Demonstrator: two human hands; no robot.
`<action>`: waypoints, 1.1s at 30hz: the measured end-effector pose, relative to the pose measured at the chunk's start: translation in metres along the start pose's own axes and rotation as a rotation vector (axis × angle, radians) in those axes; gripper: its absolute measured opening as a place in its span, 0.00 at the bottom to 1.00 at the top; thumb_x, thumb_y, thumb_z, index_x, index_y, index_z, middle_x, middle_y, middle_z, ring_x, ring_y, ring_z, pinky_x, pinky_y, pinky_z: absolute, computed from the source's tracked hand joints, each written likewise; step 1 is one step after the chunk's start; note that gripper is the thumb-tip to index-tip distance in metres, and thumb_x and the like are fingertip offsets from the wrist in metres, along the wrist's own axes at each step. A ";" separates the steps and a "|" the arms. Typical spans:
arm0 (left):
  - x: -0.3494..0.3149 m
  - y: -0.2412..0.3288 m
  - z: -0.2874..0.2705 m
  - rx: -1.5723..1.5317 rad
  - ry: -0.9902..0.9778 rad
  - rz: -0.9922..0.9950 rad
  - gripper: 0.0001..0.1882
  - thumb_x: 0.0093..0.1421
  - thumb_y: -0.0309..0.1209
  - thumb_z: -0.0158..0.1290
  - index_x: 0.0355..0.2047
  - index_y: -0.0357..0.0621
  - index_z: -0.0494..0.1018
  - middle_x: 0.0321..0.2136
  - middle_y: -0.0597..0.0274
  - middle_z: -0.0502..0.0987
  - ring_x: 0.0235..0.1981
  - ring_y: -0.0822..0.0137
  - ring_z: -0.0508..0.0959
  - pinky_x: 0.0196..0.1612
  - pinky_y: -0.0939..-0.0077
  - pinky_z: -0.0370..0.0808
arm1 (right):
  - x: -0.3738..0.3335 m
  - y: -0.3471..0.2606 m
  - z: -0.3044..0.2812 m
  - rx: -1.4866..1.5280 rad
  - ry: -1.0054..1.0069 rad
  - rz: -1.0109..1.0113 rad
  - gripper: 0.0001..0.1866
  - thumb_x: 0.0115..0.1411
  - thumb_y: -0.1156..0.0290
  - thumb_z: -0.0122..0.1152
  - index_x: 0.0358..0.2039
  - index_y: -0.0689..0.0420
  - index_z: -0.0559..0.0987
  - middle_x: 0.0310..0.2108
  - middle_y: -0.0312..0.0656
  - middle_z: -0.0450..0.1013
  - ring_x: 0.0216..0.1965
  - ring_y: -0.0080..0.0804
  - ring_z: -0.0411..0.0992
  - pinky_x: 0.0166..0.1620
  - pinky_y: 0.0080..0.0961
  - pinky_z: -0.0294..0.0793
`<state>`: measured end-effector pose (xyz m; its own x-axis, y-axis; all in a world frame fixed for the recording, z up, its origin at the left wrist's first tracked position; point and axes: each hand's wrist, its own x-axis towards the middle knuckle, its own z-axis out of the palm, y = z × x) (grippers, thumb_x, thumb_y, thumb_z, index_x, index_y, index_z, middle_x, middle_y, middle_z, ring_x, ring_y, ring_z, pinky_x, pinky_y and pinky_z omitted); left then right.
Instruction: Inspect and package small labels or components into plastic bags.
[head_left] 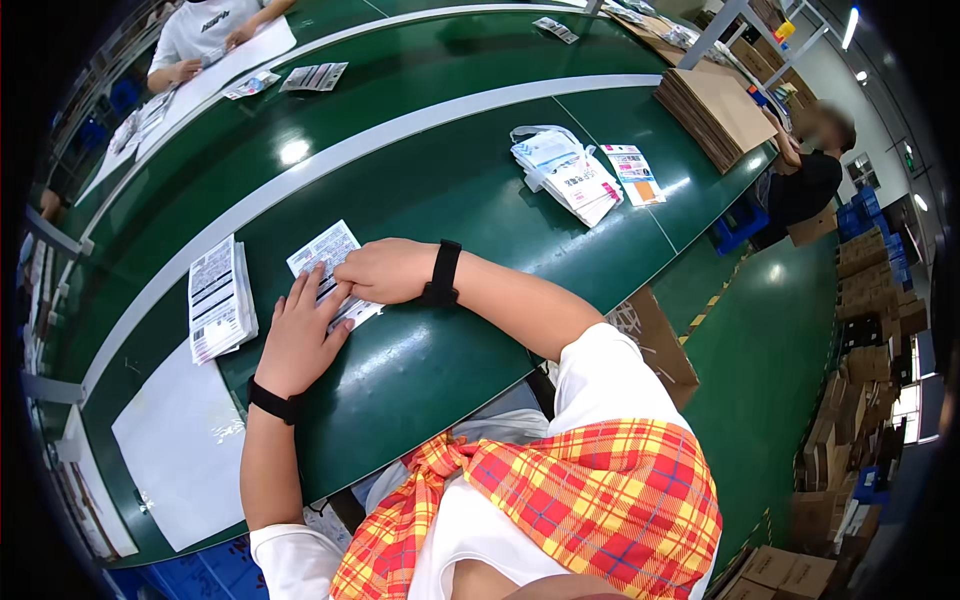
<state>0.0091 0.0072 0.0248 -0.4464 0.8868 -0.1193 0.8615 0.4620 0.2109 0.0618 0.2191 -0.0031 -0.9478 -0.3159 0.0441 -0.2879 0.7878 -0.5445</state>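
A flat white printed packet (330,242) lies on the green table under both of my hands, partly covered by them. My left hand (304,328) rests on its left side, fingers stretched out and a little apart. From the right, my right hand (392,270) reaches over the packet with its fingers curled together against my left fingertips. Whatever those right fingers hold, if anything, is hidden. Just left of my left hand stands a stack of similar white printed packets (217,300).
A white sheet (185,450) covers the table's left part. Farther right lie a bundle of packets (568,172), a single packet (633,174) and stacked flat cardboard (715,110). An open carton (655,345) stands beside the table. Two other people sit farther off.
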 end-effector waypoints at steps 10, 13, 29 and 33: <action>0.000 0.003 -0.001 -0.004 0.013 -0.004 0.29 0.65 0.40 0.52 0.66 0.54 0.63 0.69 0.47 0.55 0.70 0.46 0.55 0.68 0.48 0.55 | 0.001 0.002 0.003 0.019 0.016 -0.001 0.11 0.59 0.68 0.50 0.35 0.58 0.79 0.34 0.50 0.78 0.38 0.52 0.76 0.43 0.45 0.74; -0.001 0.001 0.000 -0.010 0.014 -0.001 0.29 0.65 0.40 0.52 0.66 0.54 0.63 0.69 0.47 0.55 0.70 0.46 0.55 0.68 0.48 0.55 | 0.002 0.002 0.002 0.021 0.003 0.011 0.10 0.59 0.68 0.50 0.35 0.58 0.79 0.34 0.50 0.78 0.38 0.52 0.76 0.43 0.45 0.74; -0.001 0.000 0.001 -0.014 0.028 0.008 0.29 0.64 0.39 0.52 0.65 0.54 0.63 0.69 0.47 0.56 0.70 0.46 0.55 0.68 0.49 0.55 | -0.001 -0.004 -0.003 0.037 0.011 0.029 0.10 0.60 0.66 0.52 0.34 0.57 0.79 0.34 0.49 0.78 0.38 0.52 0.76 0.43 0.45 0.74; -0.001 0.001 0.000 -0.016 0.031 0.007 0.29 0.64 0.39 0.52 0.65 0.53 0.63 0.69 0.47 0.56 0.70 0.46 0.56 0.68 0.49 0.55 | -0.001 -0.002 -0.002 0.028 0.014 0.025 0.10 0.62 0.65 0.53 0.35 0.57 0.78 0.35 0.49 0.78 0.39 0.51 0.76 0.43 0.45 0.74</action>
<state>0.0101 0.0071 0.0251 -0.4476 0.8899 -0.0879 0.8607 0.4554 0.2274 0.0631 0.2184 -0.0004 -0.9564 -0.2889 0.0418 -0.2605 0.7803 -0.5686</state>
